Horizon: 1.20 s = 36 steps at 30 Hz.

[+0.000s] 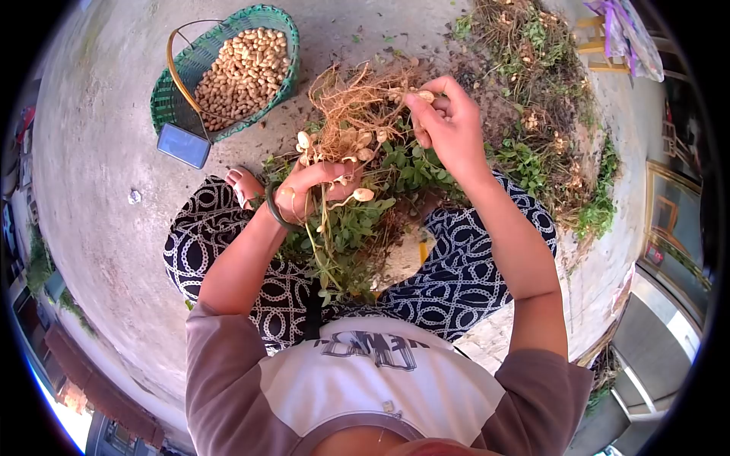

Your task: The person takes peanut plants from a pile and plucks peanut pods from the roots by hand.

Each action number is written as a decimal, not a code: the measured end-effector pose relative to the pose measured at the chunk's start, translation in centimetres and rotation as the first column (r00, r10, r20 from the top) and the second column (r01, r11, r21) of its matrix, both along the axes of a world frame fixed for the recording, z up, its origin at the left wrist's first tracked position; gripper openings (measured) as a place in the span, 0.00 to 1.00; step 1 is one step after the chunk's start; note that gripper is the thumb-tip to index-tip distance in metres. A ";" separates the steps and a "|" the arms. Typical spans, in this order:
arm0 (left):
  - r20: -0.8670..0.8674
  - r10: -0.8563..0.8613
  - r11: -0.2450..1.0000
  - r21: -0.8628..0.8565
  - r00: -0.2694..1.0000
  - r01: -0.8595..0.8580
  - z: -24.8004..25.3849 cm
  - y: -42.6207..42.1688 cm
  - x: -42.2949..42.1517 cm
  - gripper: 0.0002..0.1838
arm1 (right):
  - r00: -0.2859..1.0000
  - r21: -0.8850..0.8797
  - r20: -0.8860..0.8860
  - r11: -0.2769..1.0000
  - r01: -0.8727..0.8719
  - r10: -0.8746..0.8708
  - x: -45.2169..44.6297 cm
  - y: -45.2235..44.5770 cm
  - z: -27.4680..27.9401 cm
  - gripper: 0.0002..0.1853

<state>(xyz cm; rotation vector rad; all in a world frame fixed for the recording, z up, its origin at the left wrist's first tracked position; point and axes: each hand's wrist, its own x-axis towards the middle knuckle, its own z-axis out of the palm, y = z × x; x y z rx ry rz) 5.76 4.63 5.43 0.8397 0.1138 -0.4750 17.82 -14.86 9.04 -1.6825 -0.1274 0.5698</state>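
My left hand [310, 185], with a dark bangle at the wrist, is wrapped round the stems of a peanut plant [353, 114]. The plant's tangled brown roots point away from me, and its green leaves hang down between my knees. Pale peanut pods dangle round my fingers, one pod [363, 194] hanging just right of the hand. My right hand [450, 121] pinches a peanut [426, 96] between thumb and fingertips at the right side of the roots. Whether that peanut is still attached to a root, I cannot tell.
A green woven basket [163, 97] with a curved handle holds many peanuts at the upper left. A phone [183, 145] leans by its near side. Pulled plants [544, 99] lie heaped on the concrete floor [99, 182] to the right. A purple-and-clear plastic bag [630, 34] sits at the upper right.
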 end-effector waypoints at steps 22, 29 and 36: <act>-0.009 0.069 0.992 0.103 0.998 -0.068 -2.4 0.7 -1.2 0.14 | 0.946 0.132 -0.279 0.982 -0.134 0.166 -0.5 0.8 -3.1 0.12; -0.003 0.107 0.990 0.090 0.994 -0.107 0.6 0.6 -0.2 0.14 | 0.692 0.601 -0.572 0.799 -0.012 0.440 -1.5 0.5 -3.6 0.14; -0.078 0.085 0.995 0.068 0.993 -0.079 -1.8 1.6 -0.9 0.19 | 0.743 0.221 -0.552 0.926 -0.306 0.378 -1.8 1.8 -1.7 0.14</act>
